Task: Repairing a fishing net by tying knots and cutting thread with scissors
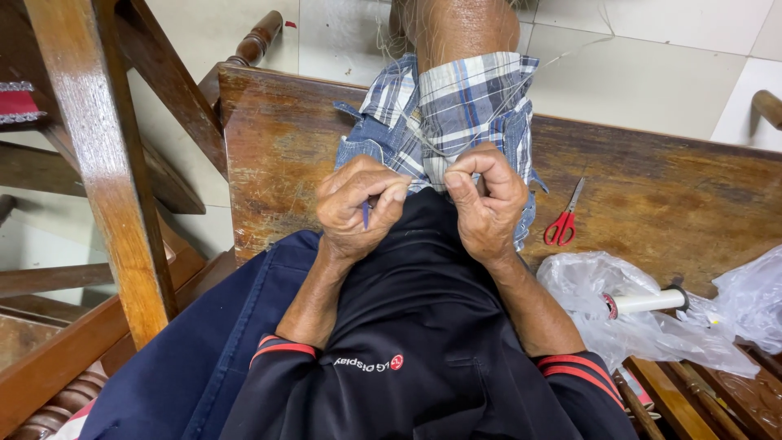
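Home room, wooden bench (652,195), tiled floor (652,65), red scissors (564,222)

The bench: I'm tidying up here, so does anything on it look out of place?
The red-handled scissors lie loose on the wooden bench, near crumpled clear plastic bags with a white spool poking out. Nothing looks spilled or broken.

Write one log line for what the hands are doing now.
left hand: pinching small blue tool | right hand: gripping plaid cloth | red scissors: on wooden bench, untouched
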